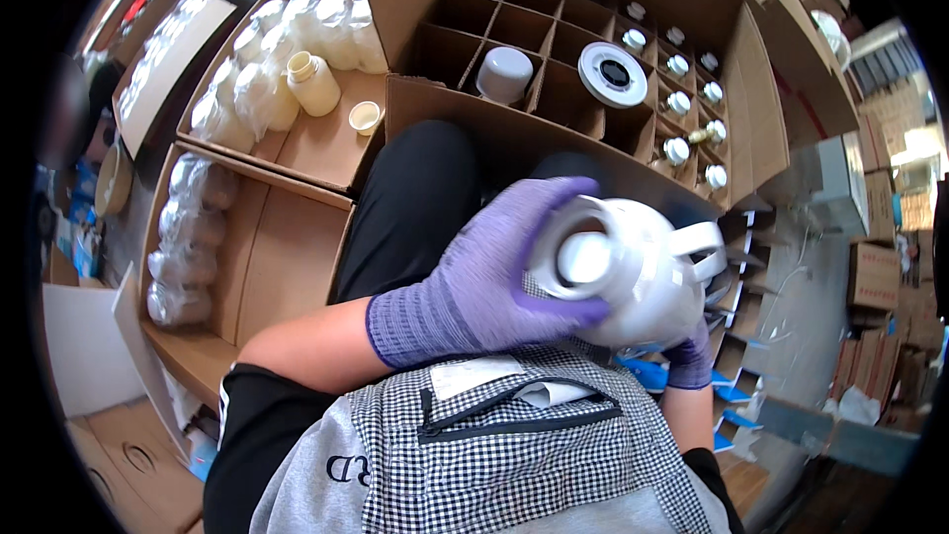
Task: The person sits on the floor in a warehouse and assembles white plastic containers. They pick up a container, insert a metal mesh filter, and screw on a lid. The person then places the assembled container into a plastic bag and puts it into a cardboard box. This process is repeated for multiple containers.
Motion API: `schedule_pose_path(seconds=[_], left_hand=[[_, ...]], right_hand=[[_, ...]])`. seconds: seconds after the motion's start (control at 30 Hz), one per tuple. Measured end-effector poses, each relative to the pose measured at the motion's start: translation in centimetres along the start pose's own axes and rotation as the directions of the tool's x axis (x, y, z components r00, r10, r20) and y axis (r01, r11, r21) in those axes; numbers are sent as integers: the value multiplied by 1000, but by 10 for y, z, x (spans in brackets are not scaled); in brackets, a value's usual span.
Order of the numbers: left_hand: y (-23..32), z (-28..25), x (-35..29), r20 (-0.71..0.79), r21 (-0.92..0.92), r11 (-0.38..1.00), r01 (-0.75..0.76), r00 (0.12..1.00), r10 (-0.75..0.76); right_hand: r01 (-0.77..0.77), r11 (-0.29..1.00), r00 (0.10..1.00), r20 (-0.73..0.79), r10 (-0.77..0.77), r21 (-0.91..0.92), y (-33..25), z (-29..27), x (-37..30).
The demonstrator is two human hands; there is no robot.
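Note:
A glossy white jug (647, 282) with a loop handle lies tilted over my lap, its wide mouth turned toward the left. Inside the mouth shows a round white piece (585, 258); whether it is a stopper or an inner part I cannot tell. My left hand (494, 267), in a purple knit glove, grips the jug's rim, thumb below and fingers above. My right hand (689, 356), gloved alike, supports the jug's underside near the handle end; its fingers are mostly hidden behind the jug.
Ahead stands a divided carton (583, 129) with several white-capped items, a white cup-shaped piece (505, 75) and a round white lid (613, 74). At left, an open box (326, 153) holds wrapped bottles, a cream bottle (313, 85) and small cup (365, 118). Another box (287, 257) holds wrapped pieces.

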State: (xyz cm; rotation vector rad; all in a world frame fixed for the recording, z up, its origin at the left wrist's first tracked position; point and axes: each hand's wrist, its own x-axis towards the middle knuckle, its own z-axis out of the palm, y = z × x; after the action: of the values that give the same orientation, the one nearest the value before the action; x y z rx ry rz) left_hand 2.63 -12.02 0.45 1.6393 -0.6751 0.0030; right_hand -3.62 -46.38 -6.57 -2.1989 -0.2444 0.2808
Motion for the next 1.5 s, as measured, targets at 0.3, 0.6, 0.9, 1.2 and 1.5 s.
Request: schedule_pose_path(seconds=[0.3, 0.6, 0.9, 1.2, 1.5], left_hand=[[44, -2, 22, 80, 49, 968, -245, 967, 240], [58, 4, 26, -129, 90, 942, -324, 934, 333], [15, 25, 39, -20, -29, 912, -410, 912, 409], [-141, -32, 148, -95, 761, 644, 86, 995, -20], [-152, -55, 153, -257, 633, 726, 268, 958, -129]], right_hand=[[-40, 683, 971, -133, 199, 729, -17, 35, 19], [-67, 919, 987, -108, 117, 389, -20, 26, 16], [-68, 980, 995, -62, 81, 188, -18, 20, 16], [-56, 963, 995, -90, 34, -262, -10, 18, 15], [-167, 960, 963, -247, 110, -224, 61, 29, -27]])
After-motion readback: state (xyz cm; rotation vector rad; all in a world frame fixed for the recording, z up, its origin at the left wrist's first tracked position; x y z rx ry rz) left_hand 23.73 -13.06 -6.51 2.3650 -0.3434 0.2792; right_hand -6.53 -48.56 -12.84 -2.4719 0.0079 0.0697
